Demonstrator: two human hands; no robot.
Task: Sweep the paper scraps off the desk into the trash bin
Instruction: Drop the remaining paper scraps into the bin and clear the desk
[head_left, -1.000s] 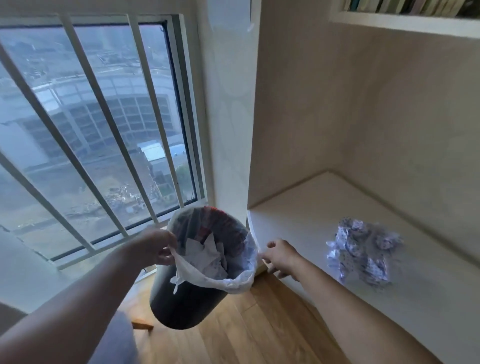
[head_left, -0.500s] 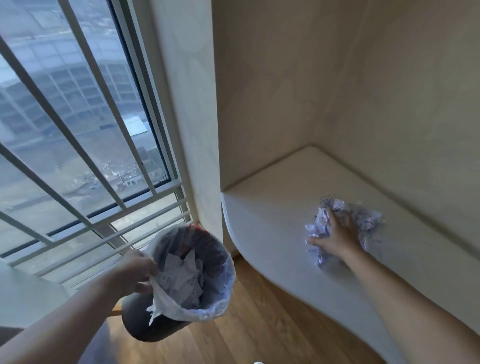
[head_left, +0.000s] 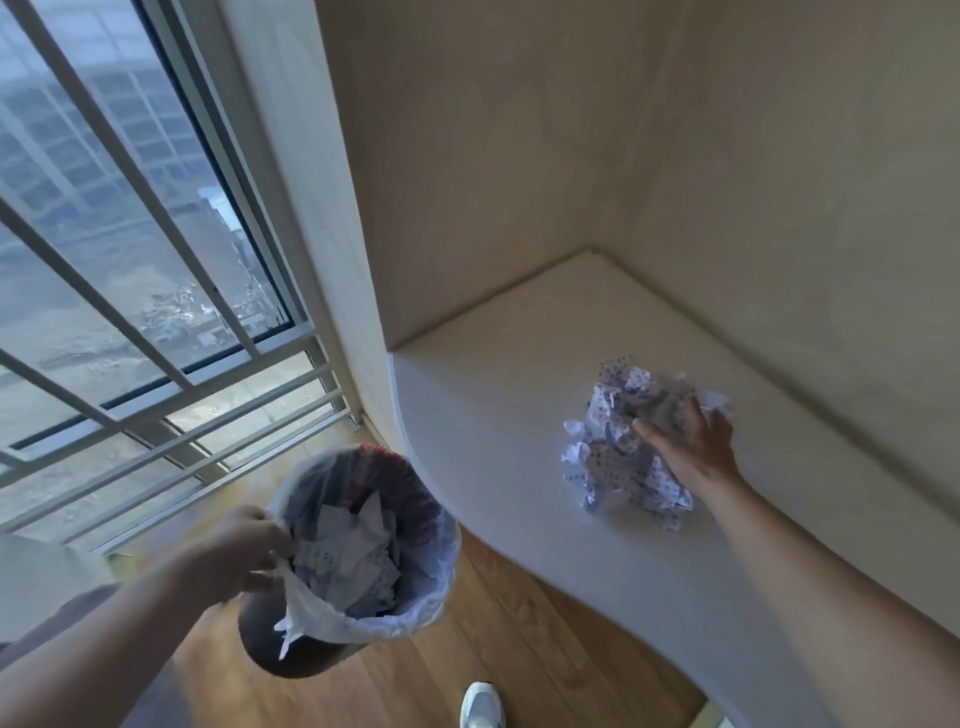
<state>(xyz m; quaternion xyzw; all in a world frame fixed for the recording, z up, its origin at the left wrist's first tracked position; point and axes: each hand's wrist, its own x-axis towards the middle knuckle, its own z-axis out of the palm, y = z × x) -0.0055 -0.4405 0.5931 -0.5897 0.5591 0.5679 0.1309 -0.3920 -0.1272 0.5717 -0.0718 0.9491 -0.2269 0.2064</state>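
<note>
A heap of crumpled white paper scraps with dark dots (head_left: 618, 457) lies on the pale desk (head_left: 493, 395), a little back from its curved front edge. My right hand (head_left: 691, 441) rests flat on the heap's right side, fingers spread over the paper. My left hand (head_left: 244, 551) grips the rim of the dark trash bin (head_left: 291, 644) by its white liner. The bin hangs tilted above the floor, below and left of the desk edge. It holds white paper and something red.
A window with pale bars (head_left: 130, 270) fills the left side. Beige walls (head_left: 571, 156) close the desk in at the back and left. Wooden floor (head_left: 519, 649) runs under the desk edge, and the tip of a white shoe (head_left: 483, 704) shows at the bottom.
My right hand went from the desk's front corner onto the paper heap and now lies flatter on its right side. The view has tipped downwards; the bin stays in my left hand.
</note>
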